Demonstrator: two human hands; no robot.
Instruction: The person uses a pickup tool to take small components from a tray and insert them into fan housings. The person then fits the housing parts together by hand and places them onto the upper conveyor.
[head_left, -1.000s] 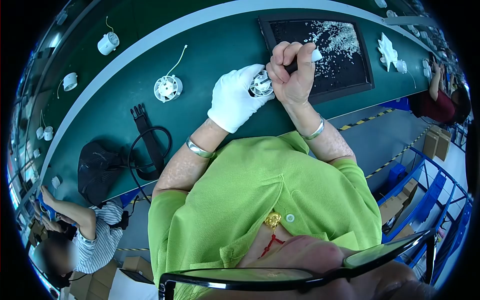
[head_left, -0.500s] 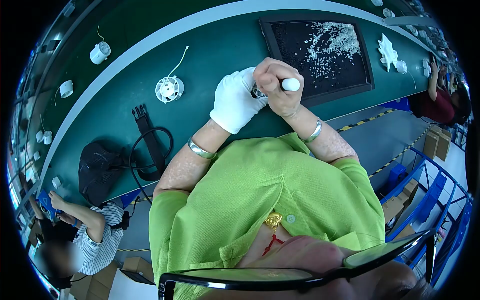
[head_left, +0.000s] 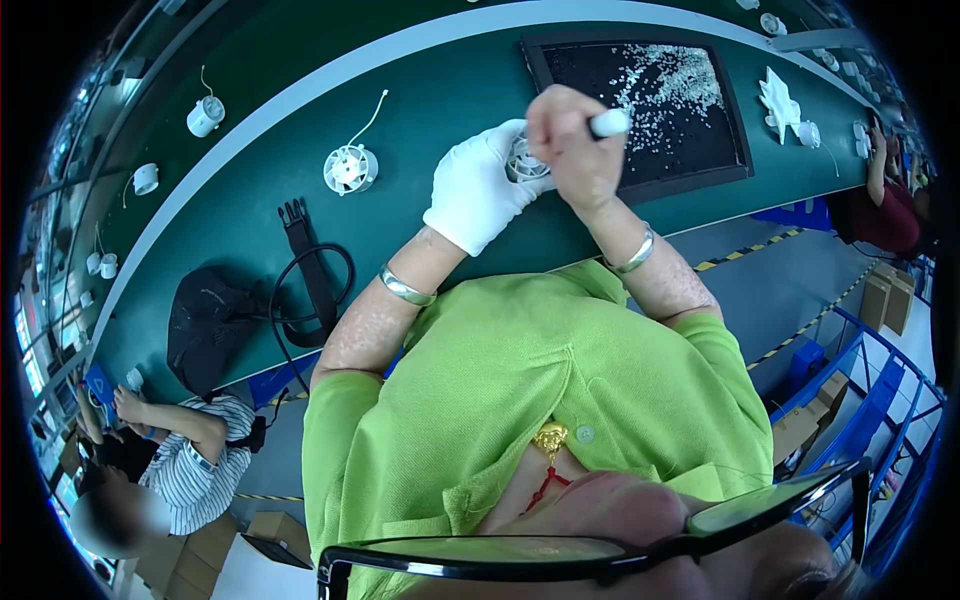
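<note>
Tray (head_left: 580,68), black, shallow and rimmed, lay at the upper centre-right of the frame; small clear-to-white pieces (head_left: 690,75) were scattered loose in it, densest toward its upper right and thinner toward the left. Cardboard boxes (head_left: 885,300) stood at the right of the frame; I could not tell their contents. My gloved left hand (head_left: 475,190), at upper centre, had its thumb and fingers curled around a white fan unit (head_left: 523,160), the grasp open enough to expose part of the vaned face. My bare right hand (head_left: 580,150), blurred, was closed in a fist about a tool (head_left: 612,123), whose white handle end pointed right; its other end was hidden, and I could not tell whether it touched the fan unit. Both forearms slanted upward and inward, elbows bent. A second fan (head_left: 350,170), trailing a pale wire (head_left: 371,116), lay on the green table (head_left: 430,80) at upper left. A loose glove (head_left: 778,105) lay right of the tray, near a white housing (head_left: 808,133). Any print on the boxes was too small to read.
</note>
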